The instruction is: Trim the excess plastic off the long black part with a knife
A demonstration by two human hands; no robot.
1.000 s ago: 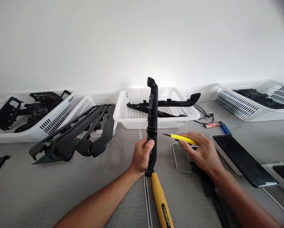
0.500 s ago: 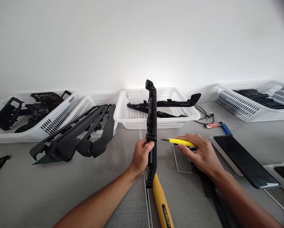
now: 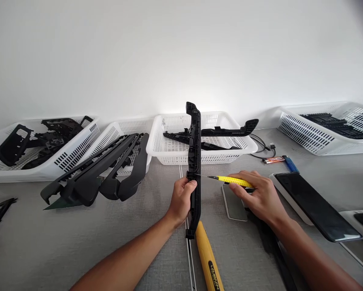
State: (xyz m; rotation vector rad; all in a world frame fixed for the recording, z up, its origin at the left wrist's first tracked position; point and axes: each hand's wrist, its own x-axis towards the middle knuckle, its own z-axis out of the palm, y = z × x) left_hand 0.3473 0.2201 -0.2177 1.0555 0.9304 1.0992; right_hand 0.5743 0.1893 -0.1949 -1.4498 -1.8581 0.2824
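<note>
My left hand (image 3: 181, 200) grips a long black plastic part (image 3: 194, 153) near its lower end and holds it upright above the grey table. My right hand (image 3: 260, 196) holds a small yellow craft knife (image 3: 231, 180). Its thin blade points left and touches the part's right edge just above my left thumb. A larger yellow-handled tool (image 3: 208, 260) lies on the table below the part.
White baskets stand along the wall: one at the left (image 3: 75, 147) with black parts, one in the middle (image 3: 157, 141), one at the right (image 3: 293, 131). Long black mouldings (image 3: 108, 171) jut from a basket. A flat grey plate (image 3: 234, 204), dark-screened devices (image 3: 315, 204) and a cable (image 3: 260, 147) lie to the right.
The black part has come down a little in my left hand. The knife blade has shifted slightly lower along the part's right edge with my right hand.
</note>
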